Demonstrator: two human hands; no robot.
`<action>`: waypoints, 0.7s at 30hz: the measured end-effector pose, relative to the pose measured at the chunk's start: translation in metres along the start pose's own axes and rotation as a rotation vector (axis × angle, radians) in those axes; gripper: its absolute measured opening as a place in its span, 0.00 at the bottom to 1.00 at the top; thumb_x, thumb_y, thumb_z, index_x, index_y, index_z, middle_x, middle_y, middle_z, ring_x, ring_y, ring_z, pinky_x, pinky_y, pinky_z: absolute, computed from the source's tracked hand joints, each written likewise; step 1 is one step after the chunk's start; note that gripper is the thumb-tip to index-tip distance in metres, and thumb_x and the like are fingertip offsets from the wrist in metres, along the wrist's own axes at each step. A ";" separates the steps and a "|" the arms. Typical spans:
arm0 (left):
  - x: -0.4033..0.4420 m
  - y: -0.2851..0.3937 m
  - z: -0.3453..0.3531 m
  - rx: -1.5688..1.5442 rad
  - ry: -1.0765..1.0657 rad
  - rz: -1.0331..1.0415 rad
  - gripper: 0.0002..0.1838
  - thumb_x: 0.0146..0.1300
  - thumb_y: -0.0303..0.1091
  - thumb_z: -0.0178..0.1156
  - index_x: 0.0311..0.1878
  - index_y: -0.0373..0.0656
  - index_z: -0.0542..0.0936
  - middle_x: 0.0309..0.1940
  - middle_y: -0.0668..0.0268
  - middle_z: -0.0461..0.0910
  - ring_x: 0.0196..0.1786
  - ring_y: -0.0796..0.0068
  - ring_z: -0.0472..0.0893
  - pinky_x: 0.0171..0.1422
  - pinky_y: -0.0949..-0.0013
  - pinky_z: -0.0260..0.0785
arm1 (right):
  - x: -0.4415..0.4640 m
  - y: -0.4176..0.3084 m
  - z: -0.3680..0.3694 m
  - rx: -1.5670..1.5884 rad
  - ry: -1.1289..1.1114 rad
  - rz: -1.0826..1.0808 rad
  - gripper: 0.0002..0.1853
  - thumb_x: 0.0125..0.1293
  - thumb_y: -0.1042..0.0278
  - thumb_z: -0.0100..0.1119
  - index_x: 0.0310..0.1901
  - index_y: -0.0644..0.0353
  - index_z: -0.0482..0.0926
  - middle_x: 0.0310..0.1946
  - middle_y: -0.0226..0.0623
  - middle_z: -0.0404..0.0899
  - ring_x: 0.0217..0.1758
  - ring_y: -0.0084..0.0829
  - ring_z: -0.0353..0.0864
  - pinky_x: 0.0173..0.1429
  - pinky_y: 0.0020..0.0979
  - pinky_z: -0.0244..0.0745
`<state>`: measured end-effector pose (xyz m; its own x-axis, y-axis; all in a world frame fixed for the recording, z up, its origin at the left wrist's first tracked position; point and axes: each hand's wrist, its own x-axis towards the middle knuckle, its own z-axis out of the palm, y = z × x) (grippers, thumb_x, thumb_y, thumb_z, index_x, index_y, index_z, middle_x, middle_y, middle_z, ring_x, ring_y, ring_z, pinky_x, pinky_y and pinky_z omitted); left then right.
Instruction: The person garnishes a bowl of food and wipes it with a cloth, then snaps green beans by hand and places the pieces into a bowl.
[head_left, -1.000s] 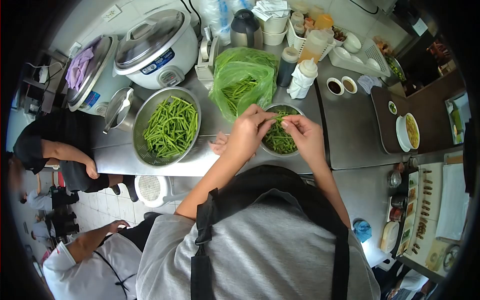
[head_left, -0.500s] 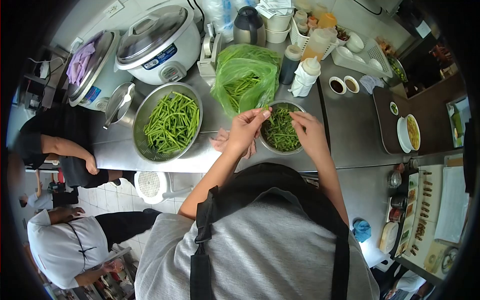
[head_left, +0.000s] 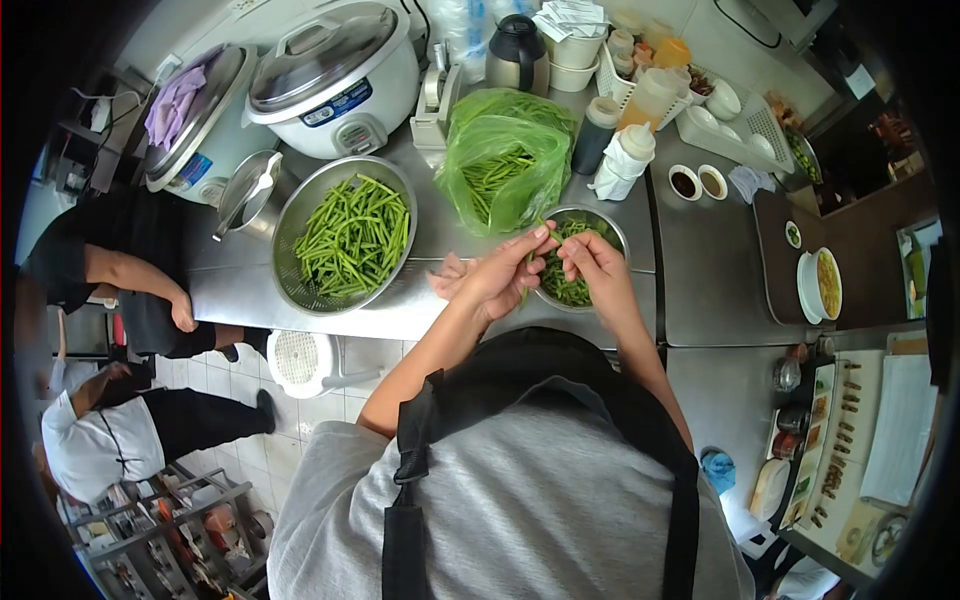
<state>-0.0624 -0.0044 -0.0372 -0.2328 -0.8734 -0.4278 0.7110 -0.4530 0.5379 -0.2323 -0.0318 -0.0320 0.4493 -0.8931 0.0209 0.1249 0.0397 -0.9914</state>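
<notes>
My left hand (head_left: 507, 268) is closed around a green bean (head_left: 530, 262), held just over the near-left rim of a metal bowl (head_left: 622, 238). The thumb and fingers of my right hand (head_left: 600, 270) are pinched together close against my left fingertips, at the bean. Short pieces of green bean (head_left: 568, 288) fill the bowl, partly hidden by my hands. Behind it sits an open green plastic bag (head_left: 545, 180) with whole beans inside. A perforated metal colander (head_left: 283, 262) to the left holds a heap of cut beans (head_left: 352, 238). A pink cloth (head_left: 450, 276) lies beside my left wrist.
Rice cookers (head_left: 335, 85), a metal pot (head_left: 262, 195) and a tape dispenser (head_left: 435, 115) stand at the back left. Squeeze bottles (head_left: 622, 165) and two sauce cups (head_left: 686, 182) are to the right, before a brown tray (head_left: 775, 255). Co-workers (head_left: 105, 440) stand at left, near a white stool (head_left: 300, 362).
My right hand has moved left toward my left hand, its fingers now pinched at the bean. The view has shifted slightly. A co-worker in white at left has moved.
</notes>
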 end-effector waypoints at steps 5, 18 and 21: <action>-0.006 -0.007 -0.006 -0.290 -0.109 -0.162 0.13 0.69 0.39 0.58 0.54 0.50 0.75 0.40 0.72 0.80 0.24 0.88 0.64 0.23 0.84 0.55 | -0.001 0.016 0.012 0.464 -0.003 0.047 0.08 0.74 0.65 0.51 0.39 0.59 0.74 0.28 0.25 0.70 0.30 0.16 0.67 0.38 0.20 0.64; -0.055 0.085 -0.089 0.625 0.645 0.812 0.19 0.63 0.39 0.65 0.54 0.37 0.81 0.26 0.70 0.79 0.33 0.80 0.77 0.40 0.76 0.70 | 0.002 0.001 -0.046 -0.077 0.227 0.105 0.10 0.67 0.62 0.62 0.39 0.60 0.84 0.26 0.25 0.75 0.26 0.18 0.67 0.32 0.22 0.64; -0.087 0.113 -0.099 1.435 1.211 0.696 0.25 0.60 0.36 0.67 0.58 0.31 0.77 0.37 0.58 0.82 0.39 0.71 0.81 0.47 0.69 0.71 | 0.002 0.017 -0.047 -0.379 0.221 -0.034 0.09 0.62 0.66 0.67 0.39 0.63 0.85 0.26 0.29 0.79 0.25 0.19 0.74 0.32 0.23 0.69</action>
<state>0.1038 0.0382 -0.0110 0.7192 -0.6573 0.2253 -0.6282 -0.4765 0.6151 -0.2706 -0.0540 -0.0550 0.2458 -0.9670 0.0673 -0.2152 -0.1221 -0.9689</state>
